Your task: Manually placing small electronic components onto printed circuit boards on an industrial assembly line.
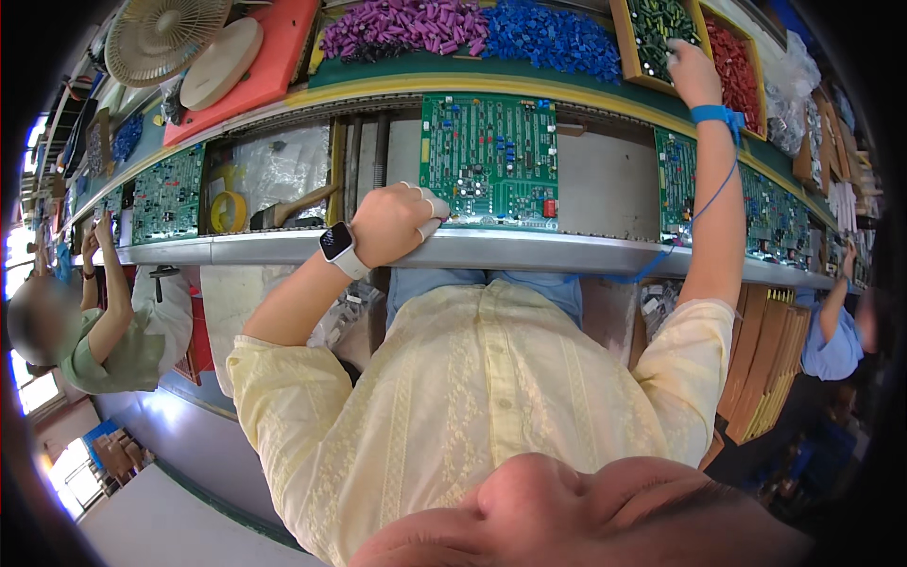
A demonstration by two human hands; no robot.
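Note:
In front of me a green circuit board (pixel 488 161) spans the conveyor rails, with many small parts on it, among them blue ones and a red block. My left hand (pixel 399 222) rests at the board's near left corner, its fingers curled in and capped with pale finger cots. Whatever it may hold is hidden. At the far right, my right hand (pixel 695 76) reaches over a tray (pixel 624 42) of small green components (pixel 658 28). Its fingers are bent together at the parts, and anything between them is too small to make out.
Purple components (pixel 406 28) and blue components (pixel 553 42) lie in heaps along the back. Red components (pixel 732 71) fill another box. More boards (pixel 168 194) sit along the line. A blue cord (pixel 704 213) trails from my right wrist. Co-workers sit on both sides. A fan (pixel 165 38) stands back left.

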